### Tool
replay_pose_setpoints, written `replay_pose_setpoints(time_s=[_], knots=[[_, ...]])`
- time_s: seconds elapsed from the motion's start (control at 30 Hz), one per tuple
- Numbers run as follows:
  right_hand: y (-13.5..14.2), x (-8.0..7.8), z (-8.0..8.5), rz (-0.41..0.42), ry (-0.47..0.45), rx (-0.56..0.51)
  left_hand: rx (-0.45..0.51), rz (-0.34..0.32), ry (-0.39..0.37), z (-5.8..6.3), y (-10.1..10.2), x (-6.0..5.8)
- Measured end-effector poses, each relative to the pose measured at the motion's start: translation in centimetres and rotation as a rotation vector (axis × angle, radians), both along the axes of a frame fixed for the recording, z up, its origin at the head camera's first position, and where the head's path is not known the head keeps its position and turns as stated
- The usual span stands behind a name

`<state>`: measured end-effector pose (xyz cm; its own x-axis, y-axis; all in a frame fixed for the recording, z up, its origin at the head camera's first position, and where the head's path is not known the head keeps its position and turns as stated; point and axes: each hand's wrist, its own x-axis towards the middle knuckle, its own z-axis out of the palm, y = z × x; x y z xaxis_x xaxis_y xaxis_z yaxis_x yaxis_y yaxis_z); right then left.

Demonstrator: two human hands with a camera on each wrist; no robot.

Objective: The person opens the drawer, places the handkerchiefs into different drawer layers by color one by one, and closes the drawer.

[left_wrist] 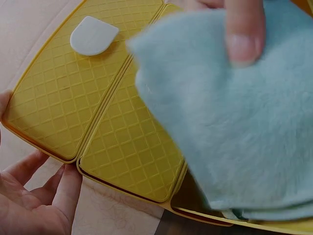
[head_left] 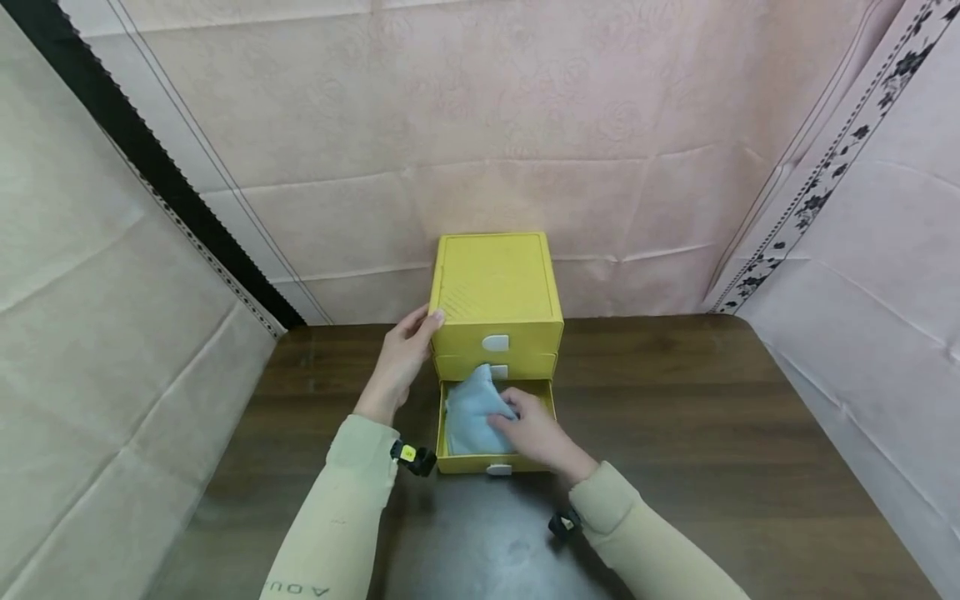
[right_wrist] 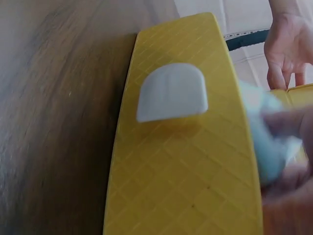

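A yellow drawer box [head_left: 495, 279] with white tabs stands at the back of the table, its bottom drawer [head_left: 465, 465] pulled out towards me. My left hand [head_left: 401, 362] holds the box at its left side, thumb at the top front corner and fingers along the side wall. In the open drawer, a light blue folded cloth [head_left: 471, 417] stands partly above the rim. My right hand [head_left: 536, 429] pinches the cloth at its right side between thumb and fingers. Close up in the left wrist view, the cloth [left_wrist: 195, 107] covers much of the drawer fronts.
The brown wooden table [head_left: 660, 417] runs out on both sides of the box. Behind it hangs a pale cloth wall [head_left: 480, 108], with more pale cloth on the left and right. A white tab [right_wrist: 173, 93] juts from the pulled-out drawer's front.
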<state>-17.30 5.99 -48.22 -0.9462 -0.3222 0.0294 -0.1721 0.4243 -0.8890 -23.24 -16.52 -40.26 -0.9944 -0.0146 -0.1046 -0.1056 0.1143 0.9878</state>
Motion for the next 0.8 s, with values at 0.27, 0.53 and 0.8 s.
replay_pose_setpoints(time_s=[0.27, 0.53, 0.8], knots=[[0.7, 0.2, 0.2, -0.198, -0.014, 0.247, 0.014, -0.002, 0.009, -0.1, 0.1, 0.1], [0.0, -0.2, -0.7, -0.132, 0.119, 0.461, 0.001, 0.003, 0.000, 0.1, 0.2, 0.1], [-0.6, -1.2, -1.4, -0.054, 0.077, 0.606, -0.009, -0.008, 0.002, 0.0, 0.1, 0.2]])
